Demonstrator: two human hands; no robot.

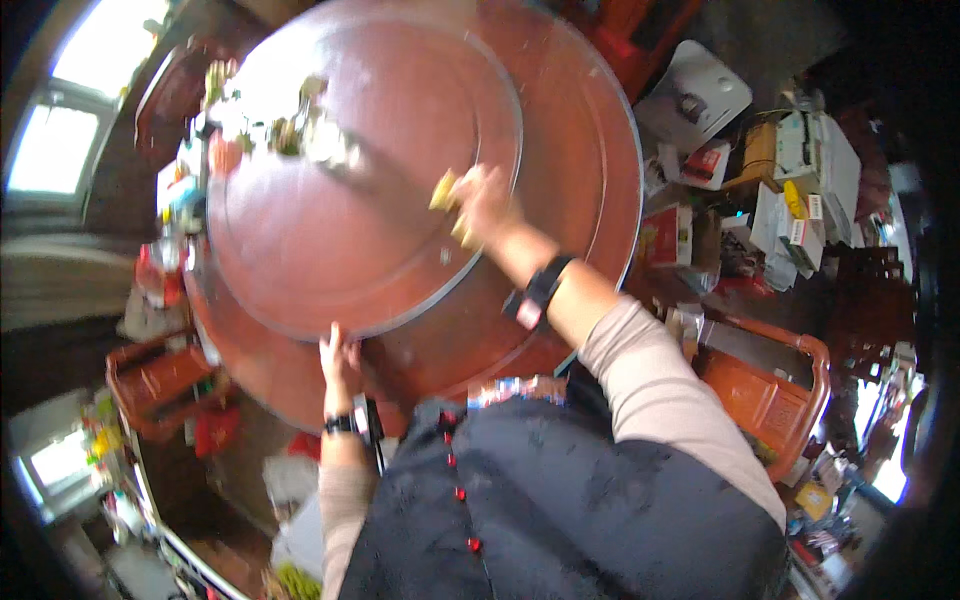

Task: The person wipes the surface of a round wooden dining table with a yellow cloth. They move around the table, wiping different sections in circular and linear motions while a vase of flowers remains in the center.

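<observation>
My right hand [489,201] is closed around a crumpled yellow cloth or sponge [444,191], which shows at both sides of the fingers. It is over the near right part of a round reddish-brown turntable [360,247]. The turntable sits on a larger round wooden table [559,161] of the same colour. At the turntable's near rim is my left hand [339,358], its fingers apart and nothing seen in them; whether it presses on the rim is hard to tell. Both wrists carry black straps.
Blurred glass items [330,142] stand in glare on the turntable's far left. Wooden chairs flank the table, one at left [161,379] and one at right [765,390]. Boxes [802,232] and a white plastic stool [697,94] crowd the right side.
</observation>
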